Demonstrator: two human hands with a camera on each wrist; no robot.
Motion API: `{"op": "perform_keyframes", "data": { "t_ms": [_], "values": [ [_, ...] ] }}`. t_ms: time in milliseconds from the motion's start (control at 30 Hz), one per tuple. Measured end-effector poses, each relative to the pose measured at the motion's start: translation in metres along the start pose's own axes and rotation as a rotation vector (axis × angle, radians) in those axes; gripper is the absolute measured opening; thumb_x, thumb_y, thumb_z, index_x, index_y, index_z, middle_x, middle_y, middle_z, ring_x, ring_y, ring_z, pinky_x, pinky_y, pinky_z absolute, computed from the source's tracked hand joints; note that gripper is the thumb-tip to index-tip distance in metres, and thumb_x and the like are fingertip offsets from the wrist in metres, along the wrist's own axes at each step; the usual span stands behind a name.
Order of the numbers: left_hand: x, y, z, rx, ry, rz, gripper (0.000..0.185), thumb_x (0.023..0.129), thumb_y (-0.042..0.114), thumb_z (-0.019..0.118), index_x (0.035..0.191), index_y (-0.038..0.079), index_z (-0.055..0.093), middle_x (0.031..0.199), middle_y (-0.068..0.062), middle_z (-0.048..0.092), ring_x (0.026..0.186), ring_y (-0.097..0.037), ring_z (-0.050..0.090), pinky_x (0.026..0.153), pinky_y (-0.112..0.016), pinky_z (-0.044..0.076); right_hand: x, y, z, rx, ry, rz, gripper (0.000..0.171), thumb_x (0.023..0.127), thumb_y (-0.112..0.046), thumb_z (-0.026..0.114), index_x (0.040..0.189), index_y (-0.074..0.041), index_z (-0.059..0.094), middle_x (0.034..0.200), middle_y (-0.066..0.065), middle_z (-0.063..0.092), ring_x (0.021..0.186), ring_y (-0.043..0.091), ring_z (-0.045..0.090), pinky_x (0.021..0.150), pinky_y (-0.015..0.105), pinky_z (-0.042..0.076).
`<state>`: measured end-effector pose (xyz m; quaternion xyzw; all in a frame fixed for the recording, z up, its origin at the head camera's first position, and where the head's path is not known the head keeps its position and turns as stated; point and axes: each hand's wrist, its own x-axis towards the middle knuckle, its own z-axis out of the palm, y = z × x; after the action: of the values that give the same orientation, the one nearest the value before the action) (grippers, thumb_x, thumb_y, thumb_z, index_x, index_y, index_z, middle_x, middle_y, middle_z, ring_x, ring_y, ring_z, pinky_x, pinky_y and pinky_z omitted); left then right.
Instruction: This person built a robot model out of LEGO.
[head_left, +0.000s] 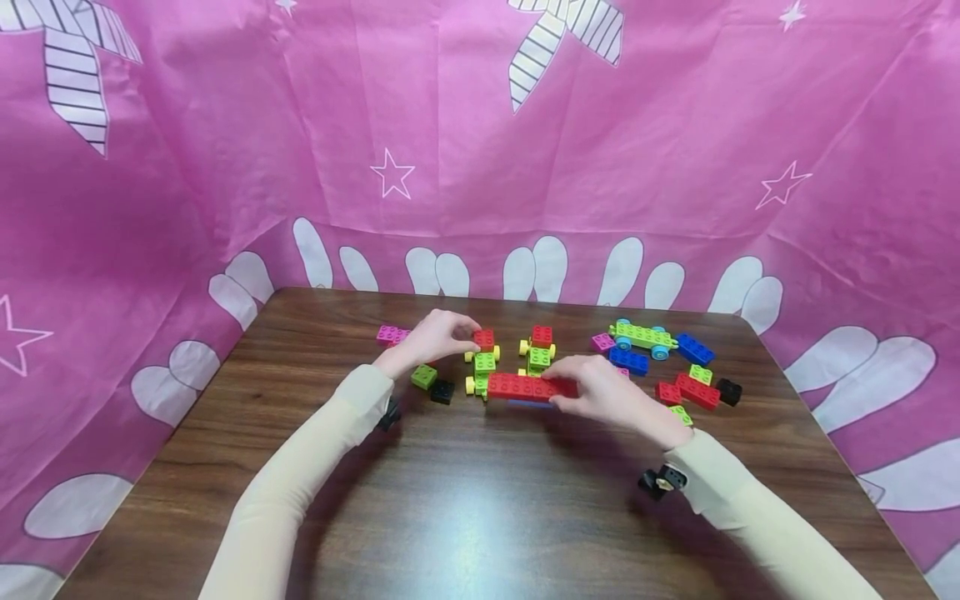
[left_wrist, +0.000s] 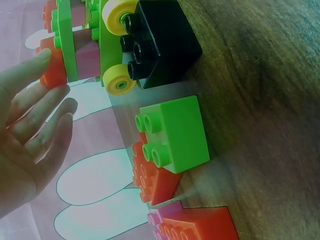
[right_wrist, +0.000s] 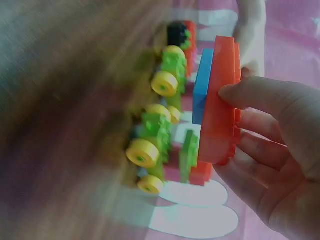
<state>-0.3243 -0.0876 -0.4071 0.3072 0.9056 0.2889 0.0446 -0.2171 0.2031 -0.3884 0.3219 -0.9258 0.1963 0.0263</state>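
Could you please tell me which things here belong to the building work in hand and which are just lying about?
Likely in use:
red bar with a blue brick under it, in the right hand's fingers
two yellow-wheeled vehicles
red brick atop one, at the left hand's fingers

Apparently lying about:
blue-wheeled green base
loose blue bricks
two black bricks

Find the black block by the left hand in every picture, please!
Head: black block, a bit left of and below the middle.
Left wrist: black block, big, top middle.
Right wrist: black block, small, near the top middle.
Shared landmark: yellow wheels, in all three.
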Motion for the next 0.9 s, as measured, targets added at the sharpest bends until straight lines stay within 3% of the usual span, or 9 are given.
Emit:
{"op": "perform_keyframes", "data": {
  "t_ms": [400,900],
  "values": [
    [-0.005,0.001,0.001,-0.034,0.004,0.022,0.037,0.087,0.024,0.076,0.119,0.005,0.071,0.112,-0.011,0.075,0.101,-0.022,0.072,0.092,-0.036,0.058,0.037,0.019,-0.031,-0.035,0.085,-0.044,0.034,0.08,-0.017,0.082,0.111,-0.007,0.074,0.104,0.007,0.076,0.082,0.013,0.064,0.074,0.032,0.058],
    [-0.012,-0.001,-0.005,-0.087,0.047,0.026,0.052,0.084,0.026,0.08,0.126,0.0,0.064,0.117,-0.014,0.073,0.107,-0.025,0.07,0.094,-0.036,0.057,0.075,0.033,-0.025,-0.008,0.026,-0.076,0.031,0.084,-0.012,0.076,0.114,-0.005,0.073,0.104,0.008,0.077,0.082,0.014,0.067,0.072,0.03,0.055]
  ]
}}
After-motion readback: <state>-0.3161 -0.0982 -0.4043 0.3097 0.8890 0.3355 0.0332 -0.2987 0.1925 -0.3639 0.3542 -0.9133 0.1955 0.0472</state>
